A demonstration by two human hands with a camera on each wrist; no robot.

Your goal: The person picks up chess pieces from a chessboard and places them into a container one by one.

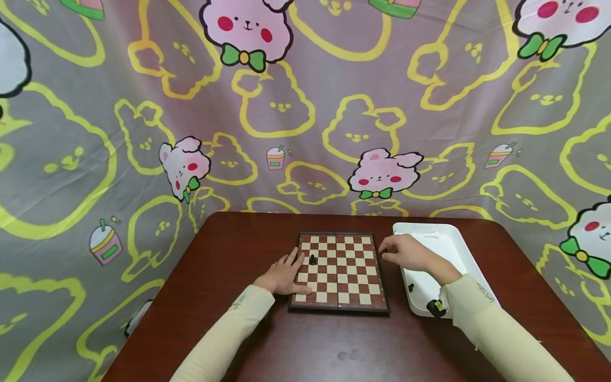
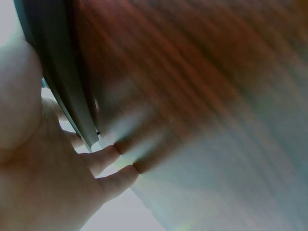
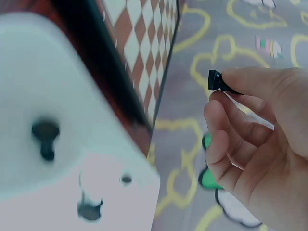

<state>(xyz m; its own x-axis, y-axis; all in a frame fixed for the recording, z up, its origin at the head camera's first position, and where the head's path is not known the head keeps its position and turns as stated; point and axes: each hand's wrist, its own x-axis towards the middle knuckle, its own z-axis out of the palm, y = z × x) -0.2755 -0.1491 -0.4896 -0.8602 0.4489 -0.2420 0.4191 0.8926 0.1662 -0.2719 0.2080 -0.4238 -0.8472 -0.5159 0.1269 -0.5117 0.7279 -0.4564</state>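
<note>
A checkered chessboard (image 1: 338, 270) with a dark frame lies on the table, and one black chess piece (image 1: 312, 260) stands near its left side. My left hand (image 1: 285, 276) rests on the board's left edge, fingers spread; in the left wrist view several fingers (image 2: 118, 182) reach down beside the dark board edge (image 2: 67, 72). My right hand (image 1: 406, 252) is just off the board's right side, over the gap toward the tray. Between its thumb and index finger it pinches a black chess piece (image 3: 215, 80), whose exact kind I cannot tell.
Right of the board stands a white tray (image 1: 470, 260), partly under the right forearm. A small black piece (image 1: 411, 287) and white pieces (image 1: 430, 234) lie in it. A black object with a yellow mark (image 1: 435, 307) is by the right cuff. Patterned cloth (image 1: 305, 106) hangs behind the table.
</note>
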